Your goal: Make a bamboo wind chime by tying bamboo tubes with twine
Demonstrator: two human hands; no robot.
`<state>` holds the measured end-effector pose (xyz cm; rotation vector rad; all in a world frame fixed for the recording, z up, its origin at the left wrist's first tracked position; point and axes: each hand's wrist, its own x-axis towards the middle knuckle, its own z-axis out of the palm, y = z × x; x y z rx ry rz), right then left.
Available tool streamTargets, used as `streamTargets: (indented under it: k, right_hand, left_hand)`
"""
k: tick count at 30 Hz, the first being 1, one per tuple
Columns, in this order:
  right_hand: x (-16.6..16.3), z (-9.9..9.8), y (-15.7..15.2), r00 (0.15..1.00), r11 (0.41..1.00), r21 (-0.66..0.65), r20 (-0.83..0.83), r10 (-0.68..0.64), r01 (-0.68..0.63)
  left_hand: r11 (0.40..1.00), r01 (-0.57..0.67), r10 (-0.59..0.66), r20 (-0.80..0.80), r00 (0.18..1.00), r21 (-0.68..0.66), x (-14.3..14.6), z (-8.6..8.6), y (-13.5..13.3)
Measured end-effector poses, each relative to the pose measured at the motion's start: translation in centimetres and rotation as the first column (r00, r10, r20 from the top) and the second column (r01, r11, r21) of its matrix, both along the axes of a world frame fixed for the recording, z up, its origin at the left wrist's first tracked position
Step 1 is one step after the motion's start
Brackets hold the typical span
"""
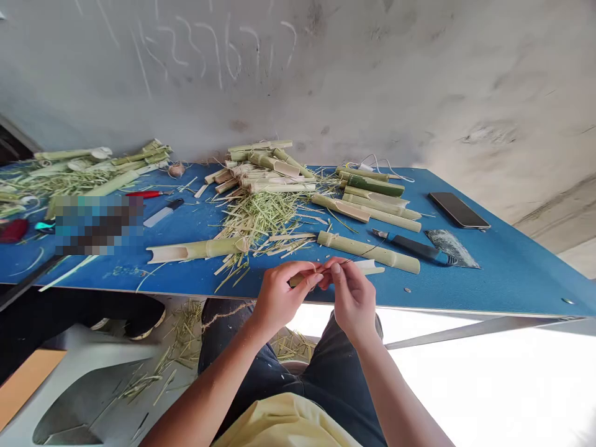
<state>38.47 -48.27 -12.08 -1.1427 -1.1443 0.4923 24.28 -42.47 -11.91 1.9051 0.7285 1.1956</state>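
Note:
My left hand [282,292] and my right hand [351,298] meet over the front edge of the blue table, fingertips pinched on a thin brown cord [327,269]. One end of it sticks out past my right fingers. Tan twine [228,315] hangs below my left hand across my leg. A pale split piece [372,268] lies behind my right hand, partly covered. Just beyond is a split bamboo length [372,251]; another bamboo piece [195,250] lies to the left.
Bamboo pieces [270,164] and shavings [263,214] heap mid-table. More bamboo [377,202], a dark-handled knife [419,248], a clear packet [451,247] and a phone [459,210] lie right. A utility knife [162,213] and twine ball [176,169] lie left, near a co-worker's blurred arm [100,226].

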Motion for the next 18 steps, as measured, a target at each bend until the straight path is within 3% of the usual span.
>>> streamTargets:
  k: [5, 11, 18]
  right_hand:
    - [-0.2, -0.6, 0.0, 1.000, 1.000, -0.010, -0.019, -0.022, 0.022]
    - [-0.2, -1.2, 0.3, 0.995, 0.997, -0.064, -0.093, -0.042, 0.036]
    - [-0.4, 0.0, 0.1, 0.995, 0.990, -0.133, 0.084, 0.056, -0.045]
  left_hand:
    - [0.996, -0.075, 0.071, 0.092, 0.993, 0.043, 0.1, -0.4, 0.0]
    - [0.988, -0.085, 0.098, 0.099, 0.990, -0.128, -0.1, -0.8, 0.0]
    - [0.976, -0.097, 0.119, 0.102, 0.988, -0.196, -0.3, -1.2, 0.3]
